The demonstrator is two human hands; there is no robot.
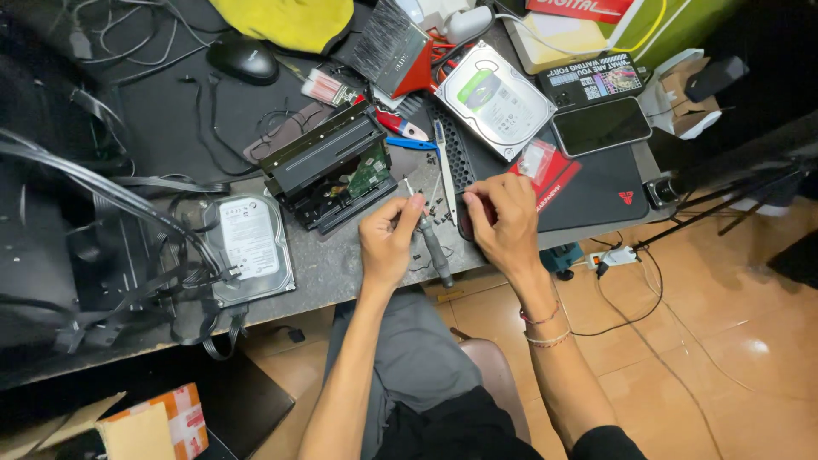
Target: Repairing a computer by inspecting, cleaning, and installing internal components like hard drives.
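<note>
My left hand grips a grey-handled screwdriver near its shaft, tip pointing up toward small loose screws on the grey table. My right hand rests at the edge of the black mat, fingers curled over a small dark part; what it pinches is hidden. A black optical drive, partly opened with a green circuit board showing, lies just left of my hands.
A hard drive with cables lies at the left, another hard drive at the back. A phone, a brush, a mouse, a yellow cloth and boxes crowd the rear. The table edge runs below my hands.
</note>
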